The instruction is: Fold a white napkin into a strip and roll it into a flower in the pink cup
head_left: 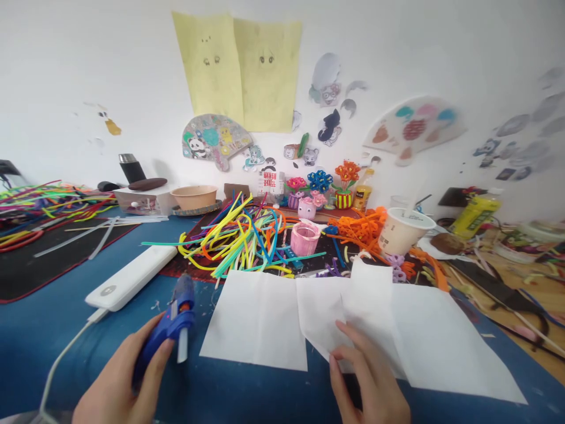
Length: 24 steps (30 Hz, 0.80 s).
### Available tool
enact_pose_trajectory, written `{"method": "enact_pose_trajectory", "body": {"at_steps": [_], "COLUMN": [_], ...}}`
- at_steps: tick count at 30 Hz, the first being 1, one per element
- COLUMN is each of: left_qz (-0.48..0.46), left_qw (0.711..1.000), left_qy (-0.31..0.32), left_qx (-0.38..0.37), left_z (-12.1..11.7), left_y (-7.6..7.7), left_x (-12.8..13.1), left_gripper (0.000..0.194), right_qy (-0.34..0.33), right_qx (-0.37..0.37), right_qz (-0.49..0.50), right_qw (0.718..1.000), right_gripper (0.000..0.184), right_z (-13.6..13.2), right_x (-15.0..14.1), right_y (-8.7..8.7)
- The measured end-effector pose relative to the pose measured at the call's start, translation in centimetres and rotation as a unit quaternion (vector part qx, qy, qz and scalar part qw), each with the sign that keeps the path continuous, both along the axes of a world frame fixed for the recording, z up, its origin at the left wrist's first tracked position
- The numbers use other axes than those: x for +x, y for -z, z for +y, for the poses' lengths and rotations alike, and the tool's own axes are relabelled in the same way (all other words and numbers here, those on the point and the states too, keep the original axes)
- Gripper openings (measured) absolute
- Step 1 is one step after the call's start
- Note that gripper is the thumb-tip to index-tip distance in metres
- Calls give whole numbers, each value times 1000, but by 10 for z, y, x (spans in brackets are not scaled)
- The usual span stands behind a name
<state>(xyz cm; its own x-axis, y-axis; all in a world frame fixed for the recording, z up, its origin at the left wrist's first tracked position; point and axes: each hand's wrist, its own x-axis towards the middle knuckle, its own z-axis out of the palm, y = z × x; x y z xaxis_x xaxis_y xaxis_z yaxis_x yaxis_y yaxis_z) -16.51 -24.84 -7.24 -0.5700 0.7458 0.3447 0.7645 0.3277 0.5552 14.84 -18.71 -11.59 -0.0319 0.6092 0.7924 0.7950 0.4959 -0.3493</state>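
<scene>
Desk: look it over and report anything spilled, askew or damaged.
The white paper is creased and lies crooked, its edges uneven. Behind it, the coloured strips sprawl in a loose tangle, which looks untidy. No spill shows on the blue desk.

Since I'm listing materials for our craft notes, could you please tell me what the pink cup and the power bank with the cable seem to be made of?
The pink cup looks like fuzzy pipe cleaners, judging by its ribbed sides, though that's uncertain. The power bank seems smooth plastic: white, evenly coloured, rounded edges.
</scene>
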Motion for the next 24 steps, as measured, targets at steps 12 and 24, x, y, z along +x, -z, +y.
{"method": "enact_pose_trajectory", "body": {"at_steps": [12, 24], "left_qz": [136, 142], "left_qw": [991, 990], "left_qy": [-3, -15], "left_qx": [-8, -22], "left_z": [22, 24], "left_y": [1, -3], "left_x": [8, 12], "left_gripper": [66, 67], "right_qy": [-39, 74], "right_qx": [14, -6], "right_qz": [-45, -284], "right_qw": [998, 956], "right_gripper": [16, 68], "right_z": [0, 11], "right_x": [7, 45], "right_y": [3, 12]}}
